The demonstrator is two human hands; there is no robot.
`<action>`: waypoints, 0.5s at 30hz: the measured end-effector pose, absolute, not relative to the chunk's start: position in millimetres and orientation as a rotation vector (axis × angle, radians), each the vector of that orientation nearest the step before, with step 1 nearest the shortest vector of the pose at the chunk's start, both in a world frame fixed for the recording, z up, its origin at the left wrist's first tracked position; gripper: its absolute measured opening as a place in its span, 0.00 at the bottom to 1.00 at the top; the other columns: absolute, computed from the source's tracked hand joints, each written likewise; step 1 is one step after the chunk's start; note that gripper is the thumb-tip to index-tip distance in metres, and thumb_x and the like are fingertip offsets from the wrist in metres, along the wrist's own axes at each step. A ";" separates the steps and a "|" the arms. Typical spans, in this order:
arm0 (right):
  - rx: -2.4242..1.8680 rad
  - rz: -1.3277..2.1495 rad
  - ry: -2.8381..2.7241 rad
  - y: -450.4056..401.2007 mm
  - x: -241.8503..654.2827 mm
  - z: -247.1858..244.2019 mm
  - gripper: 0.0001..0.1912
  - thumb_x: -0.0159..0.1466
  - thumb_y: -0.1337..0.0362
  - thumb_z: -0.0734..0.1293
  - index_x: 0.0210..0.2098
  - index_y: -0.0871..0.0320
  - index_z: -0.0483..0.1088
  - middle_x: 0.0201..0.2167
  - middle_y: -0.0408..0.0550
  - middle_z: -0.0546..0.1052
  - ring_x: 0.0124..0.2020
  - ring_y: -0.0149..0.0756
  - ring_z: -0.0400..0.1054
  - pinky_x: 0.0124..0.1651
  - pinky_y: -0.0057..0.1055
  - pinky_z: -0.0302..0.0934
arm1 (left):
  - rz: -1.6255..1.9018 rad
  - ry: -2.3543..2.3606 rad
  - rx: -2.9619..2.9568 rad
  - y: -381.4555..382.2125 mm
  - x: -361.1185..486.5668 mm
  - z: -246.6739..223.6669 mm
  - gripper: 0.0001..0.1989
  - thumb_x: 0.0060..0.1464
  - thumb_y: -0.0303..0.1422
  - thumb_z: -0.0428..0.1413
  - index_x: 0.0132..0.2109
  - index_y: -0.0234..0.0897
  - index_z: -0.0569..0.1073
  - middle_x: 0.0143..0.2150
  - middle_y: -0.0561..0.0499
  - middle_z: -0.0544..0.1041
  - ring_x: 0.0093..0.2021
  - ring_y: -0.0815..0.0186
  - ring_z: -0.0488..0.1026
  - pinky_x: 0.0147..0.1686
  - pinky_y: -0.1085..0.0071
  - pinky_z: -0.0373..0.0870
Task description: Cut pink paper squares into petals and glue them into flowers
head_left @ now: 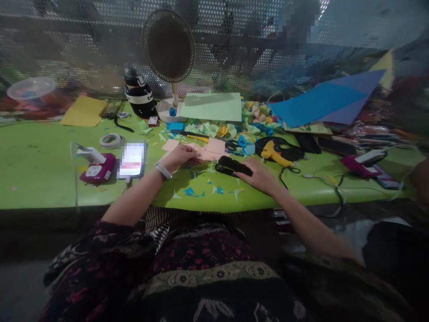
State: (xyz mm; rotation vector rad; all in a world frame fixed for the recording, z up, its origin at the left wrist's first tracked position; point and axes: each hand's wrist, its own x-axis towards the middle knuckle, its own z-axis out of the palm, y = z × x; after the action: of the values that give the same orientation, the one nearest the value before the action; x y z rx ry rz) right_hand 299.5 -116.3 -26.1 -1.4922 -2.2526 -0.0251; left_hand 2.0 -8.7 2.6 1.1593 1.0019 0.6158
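Note:
My right hand (259, 175) is wrapped round the back of a black stapler (229, 166), whose jaw faces left. Close to the stapler's front end, my left hand (181, 156) has its fingers pinched on small pink paper squares (203, 152). A looser pink square (217, 146) lies over the others just right of those fingers. How many sheets the left fingers hold is hidden. Blue and pale green paper scraps (192, 192) lie on the green table (161, 188) in front of both hands.
Behind the hands are folded paper pieces (231, 130), a yellow-handled cutter (197, 137) and scissors (232, 145). A yellow glue gun (276, 154) with a cord stands right. A phone (132, 160), tape roll (110, 141), bottle (139, 96) and fan (168, 47) are left.

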 end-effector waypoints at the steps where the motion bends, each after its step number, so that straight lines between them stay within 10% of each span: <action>1: -1.470 -0.001 -2.258 -112.5 300.7 -26.2 0.22 0.67 0.46 0.62 0.45 0.57 0.74 0.41 0.58 0.78 0.44 0.51 0.72 0.46 0.47 0.68 | 0.587 1.008 1.160 -9.5 3.6 1.6 0.06 0.52 0.24 0.62 0.28 0.31 0.77 0.28 0.45 0.82 0.29 0.66 0.80 0.36 0.71 0.77; 15: -1.445 0.194 -2.235 -96.7 305.5 -26.1 0.26 0.64 0.41 0.63 0.47 0.54 0.75 0.42 0.55 0.78 0.47 0.50 0.71 0.51 0.48 0.65 | 0.767 0.976 1.160 -24.1 20.6 5.0 0.06 0.54 0.26 0.63 0.29 0.30 0.75 0.27 0.48 0.80 0.29 0.69 0.79 0.42 0.69 0.78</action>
State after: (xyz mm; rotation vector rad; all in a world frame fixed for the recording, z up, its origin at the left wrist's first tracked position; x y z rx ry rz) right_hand 305.5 -96.7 -26.1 -1.4455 -2.2351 0.1940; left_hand 20.6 -24.1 5.0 1.1604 0.9756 0.7668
